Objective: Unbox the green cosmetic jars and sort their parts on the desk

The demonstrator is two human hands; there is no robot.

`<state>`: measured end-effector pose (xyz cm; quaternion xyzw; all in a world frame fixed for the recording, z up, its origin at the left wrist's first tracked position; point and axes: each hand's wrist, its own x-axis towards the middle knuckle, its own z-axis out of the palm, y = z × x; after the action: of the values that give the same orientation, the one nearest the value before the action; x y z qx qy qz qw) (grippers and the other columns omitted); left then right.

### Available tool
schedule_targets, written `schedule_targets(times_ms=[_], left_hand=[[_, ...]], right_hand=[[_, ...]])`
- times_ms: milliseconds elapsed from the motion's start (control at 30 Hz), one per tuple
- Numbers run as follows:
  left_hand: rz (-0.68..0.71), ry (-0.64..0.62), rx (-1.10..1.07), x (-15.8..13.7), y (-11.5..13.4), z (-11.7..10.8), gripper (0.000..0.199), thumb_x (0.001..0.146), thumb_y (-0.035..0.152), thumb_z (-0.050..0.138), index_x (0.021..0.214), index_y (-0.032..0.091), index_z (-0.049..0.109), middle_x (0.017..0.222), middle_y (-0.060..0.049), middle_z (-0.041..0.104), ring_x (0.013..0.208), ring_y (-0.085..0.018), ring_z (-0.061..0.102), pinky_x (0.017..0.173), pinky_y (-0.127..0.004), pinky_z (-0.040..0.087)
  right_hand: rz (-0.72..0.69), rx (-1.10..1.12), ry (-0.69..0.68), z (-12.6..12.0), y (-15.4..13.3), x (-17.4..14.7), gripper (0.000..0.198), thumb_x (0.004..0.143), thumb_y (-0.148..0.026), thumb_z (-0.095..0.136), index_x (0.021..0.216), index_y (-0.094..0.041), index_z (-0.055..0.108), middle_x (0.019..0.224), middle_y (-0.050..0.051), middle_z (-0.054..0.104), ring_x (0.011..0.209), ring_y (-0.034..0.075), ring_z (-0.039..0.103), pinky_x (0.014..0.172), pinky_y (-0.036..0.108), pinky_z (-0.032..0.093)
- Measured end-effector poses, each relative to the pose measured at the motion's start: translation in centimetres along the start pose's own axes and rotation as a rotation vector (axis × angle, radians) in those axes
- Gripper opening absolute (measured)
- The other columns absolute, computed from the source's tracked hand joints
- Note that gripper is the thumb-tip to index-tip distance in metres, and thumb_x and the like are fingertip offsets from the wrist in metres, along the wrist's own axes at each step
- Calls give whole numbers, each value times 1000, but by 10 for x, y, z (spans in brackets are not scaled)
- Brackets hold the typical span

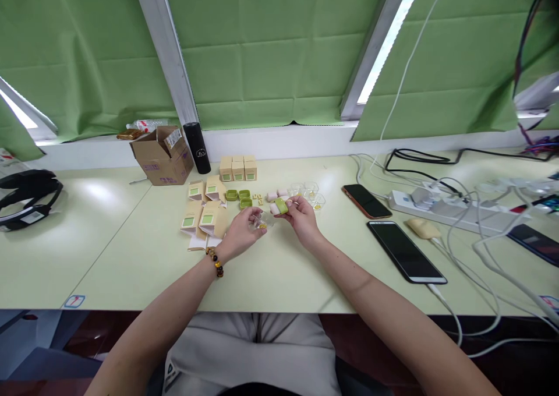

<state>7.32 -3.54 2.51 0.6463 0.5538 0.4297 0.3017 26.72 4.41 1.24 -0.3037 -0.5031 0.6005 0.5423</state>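
My left hand (239,230) is closed round a small clear plastic cup (265,220) with a bit of gold colour at its bottom. Close beside it, my right hand (304,220) pinches a small green block-like piece (282,206) between thumb and fingers. A whitish rounded piece (273,208) shows against the green one; whether it is attached I cannot tell. Beyond my hands lie pale pink pieces (272,196), several clear cups (311,188) and tiny yellow pieces (259,197). Three green square containers (245,202) stand farther left.
Open tan paper boxes (213,216) stand left of my hands, with closed ones (238,168) behind. A cardboard carton (163,160) and black bottle (197,147) stand at the back. Phones (406,250), a power strip (449,209) and cables occupy the right.
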Motion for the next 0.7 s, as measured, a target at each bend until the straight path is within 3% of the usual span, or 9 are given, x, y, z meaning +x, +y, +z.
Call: schedule_targets(times_ms=[267, 433, 600, 700], left_hand=[[-6, -15, 301, 0, 1, -3, 45, 75, 30, 84, 115, 24, 64, 120, -10, 71, 116, -35, 62, 106, -53, 45], [20, -25, 329, -1, 0, -2, 61, 72, 31, 87, 127, 27, 62, 119, -9, 72, 125, -39, 56, 112, -59, 37], [203, 89, 230, -5, 9, -2, 75, 84, 34, 82, 150, 30, 48, 147, -13, 56, 140, -36, 47, 118, -56, 37], [367, 80, 237, -7, 15, -4, 72, 90, 30, 77, 155, 33, 45, 150, -13, 50, 143, -33, 45, 121, -54, 38]], right_hand=[[61, 140, -39, 6, -7, -5, 47, 74, -56, 88, 90, -26, 56, 80, -1, 76, 75, 24, 77, 64, 39, 65], [55, 133, -60, 6, -6, -6, 48, 75, -57, 87, 91, -26, 54, 81, 0, 77, 72, 23, 77, 63, 38, 63], [62, 114, -93, 8, -5, -9, 47, 78, -59, 86, 91, -26, 55, 78, -2, 74, 68, 20, 74, 63, 35, 61], [64, 82, -136, 15, -7, -15, 47, 77, -60, 86, 89, -25, 57, 74, -3, 70, 67, 17, 69, 65, 33, 61]])
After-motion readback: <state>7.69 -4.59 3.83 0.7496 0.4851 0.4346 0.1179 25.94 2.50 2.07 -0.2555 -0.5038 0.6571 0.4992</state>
